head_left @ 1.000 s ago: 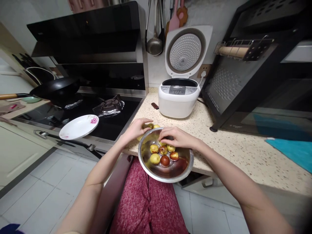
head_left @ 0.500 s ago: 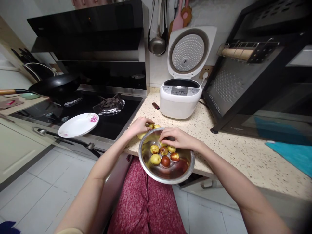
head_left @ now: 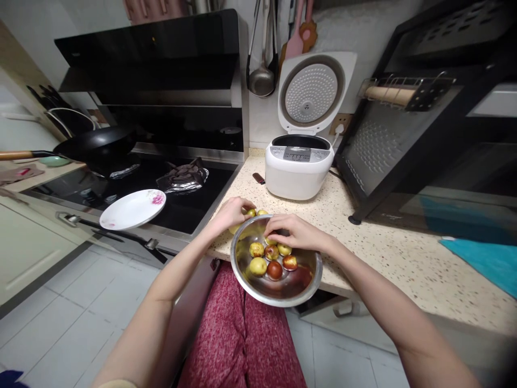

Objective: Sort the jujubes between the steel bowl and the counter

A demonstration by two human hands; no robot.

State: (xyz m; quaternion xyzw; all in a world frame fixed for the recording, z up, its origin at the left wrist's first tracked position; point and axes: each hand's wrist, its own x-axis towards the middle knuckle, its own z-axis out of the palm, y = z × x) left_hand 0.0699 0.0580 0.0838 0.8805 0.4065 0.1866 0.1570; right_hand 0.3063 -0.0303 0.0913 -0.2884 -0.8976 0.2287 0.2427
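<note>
A steel bowl [head_left: 311, 269] sits at the counter's front edge, its near side jutting out over my legs. Inside lie several jujubes, among them a yellow-green jujube [head_left: 257, 266] and a red-brown jujube [head_left: 274, 270]. My right hand [head_left: 297, 231] reaches over the far rim, its fingers closed on a jujube in the bowl that they partly cover. Behind the bowl's far left rim, my left hand [head_left: 234, 213] has its fingertips curled on a green jujube [head_left: 251, 213]. More jujubes [head_left: 262, 212] lie beside it on the counter, partly hidden by the rim.
A white rice cooker [head_left: 299, 175] stands behind with its lid raised. To the left, a flowered plate [head_left: 131, 211] rests at the stove's front edge and a wok [head_left: 95, 143] on a burner. A black oven [head_left: 404, 161] and blue cloth [head_left: 482, 261] are at right.
The view has tilted up slightly, so everything sits a little lower. Both hands keep nearly the same places, with only a slight shift of the left fingers; the jujubes in the bowl look unmoved.
</note>
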